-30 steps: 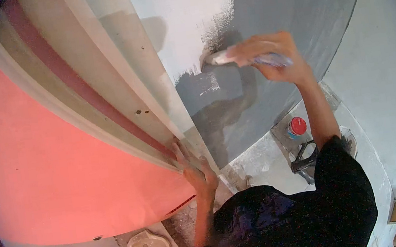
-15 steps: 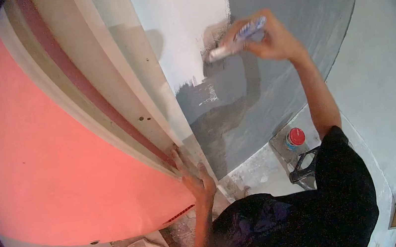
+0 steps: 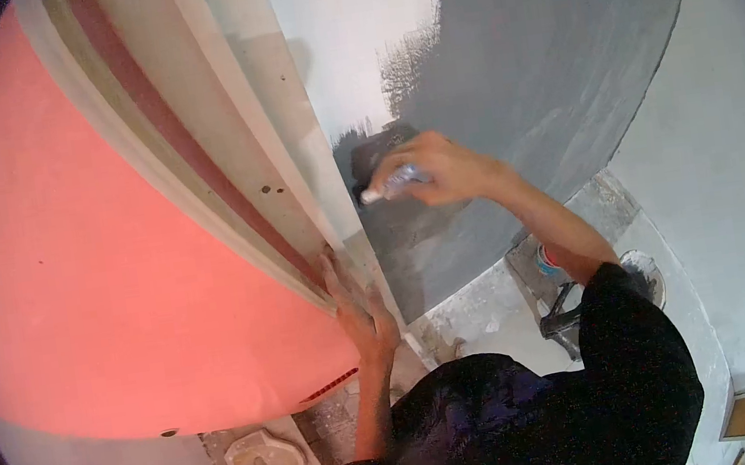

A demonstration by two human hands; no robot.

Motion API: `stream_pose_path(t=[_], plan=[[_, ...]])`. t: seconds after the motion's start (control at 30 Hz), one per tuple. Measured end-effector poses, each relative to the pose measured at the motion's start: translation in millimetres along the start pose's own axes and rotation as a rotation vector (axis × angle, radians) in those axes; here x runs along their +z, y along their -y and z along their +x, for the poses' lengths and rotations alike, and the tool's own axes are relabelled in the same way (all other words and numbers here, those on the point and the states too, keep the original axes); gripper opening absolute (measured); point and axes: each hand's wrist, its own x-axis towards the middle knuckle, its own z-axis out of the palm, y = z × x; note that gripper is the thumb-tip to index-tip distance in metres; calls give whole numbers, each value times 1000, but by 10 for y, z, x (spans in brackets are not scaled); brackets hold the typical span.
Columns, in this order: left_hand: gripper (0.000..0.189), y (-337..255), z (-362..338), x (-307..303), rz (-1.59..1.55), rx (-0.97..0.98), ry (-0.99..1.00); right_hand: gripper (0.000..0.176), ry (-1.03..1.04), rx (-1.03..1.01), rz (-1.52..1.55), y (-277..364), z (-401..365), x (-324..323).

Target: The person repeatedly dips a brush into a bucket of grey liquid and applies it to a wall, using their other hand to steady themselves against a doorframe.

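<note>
My right hand [image 3: 448, 166] is closed around a paintbrush [image 3: 401, 178] with a blue and white handle. The brush head is against the wall near the door frame, over a dark, wet-looking grey patch [image 3: 380, 149]. Grey paint [image 3: 547, 59] covers most of this wall, while a white area [image 3: 354, 18] with a ragged lower edge stays at the upper left. On the cream door frame [image 3: 269, 124], my left hand [image 3: 367, 316] rests with its fingers stretched out and apart, holding nothing.
A pink surface [image 3: 134, 283] fills the left side. On the floor are a tin [image 3: 547, 260] partly behind my right arm, a black stool-like object [image 3: 562, 324] and a paint-smeared round container [image 3: 649, 273]. A ceramic squat pan [image 3: 266, 463] lies at lower left.
My right hand has moved the brush down and left, from the white area's edge to near the door frame. My left hand stays on the frame. The view has shifted slightly.
</note>
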Motion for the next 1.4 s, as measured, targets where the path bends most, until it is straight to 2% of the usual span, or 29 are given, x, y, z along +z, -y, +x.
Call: stream_pose_path(t=[0.1, 0.17, 0.3, 0.37, 0.4, 0.5, 0.6, 0.67, 0.77, 0.8, 0.9, 1.0, 1.07, 1.17, 1.3, 1.37, 1.4], plan=[[64, -25, -14, -32, 1, -23, 4, 29, -42, -45, -111, 214, 290, -293], [60, 10, -24, -2, 8, -11, -11, 28, -163, -93, -63, 319, 304, -415], [69, 37, -54, -25, 86, -55, 16, 25, -303, -201, -17, 383, 85, -418], [70, -1, -39, -22, 83, -45, 14, 23, -157, -57, -19, 434, -15, -257], [65, 11, -40, -15, 82, -60, 11, 22, -85, 17, -18, 418, -51, -191], [63, 28, -73, -3, 75, -85, 17, 26, -6, -61, -131, 279, 52, -33], [63, -16, -51, -54, 45, -93, 38, 27, -180, -156, -59, 129, 195, -218], [75, -82, -20, -75, -7, -130, 47, 23, -322, -151, 69, 134, 320, -341], [75, 36, -57, -12, 118, -49, 18, 19, -559, -146, 181, 188, 278, -352], [66, 29, -55, -4, 102, -59, 13, 18, -645, -146, 208, 228, 233, -314], [62, 68, -75, 20, 34, -83, -1, 15, -662, -7, 209, 243, -122, -62], [63, 113, -101, 27, 14, -81, 5, 12, -397, 239, 100, 317, -156, 103], [65, 93, -76, -19, 119, -42, 49, 13, -500, 172, 118, 254, 45, 168], [67, 110, -78, 10, -14, -60, 9, 13, -575, 93, 86, 255, 292, 5], [66, 15, -73, 42, -41, -99, 20, 11, -671, -43, 19, 492, 428, -284], [73, -146, -23, -4, -57, -162, 53, 10, -722, -142, 50, 582, 392, -364], [68, -112, -37, -6, -60, -147, 45, 9, -749, -195, 66, 616, 359, -380]])
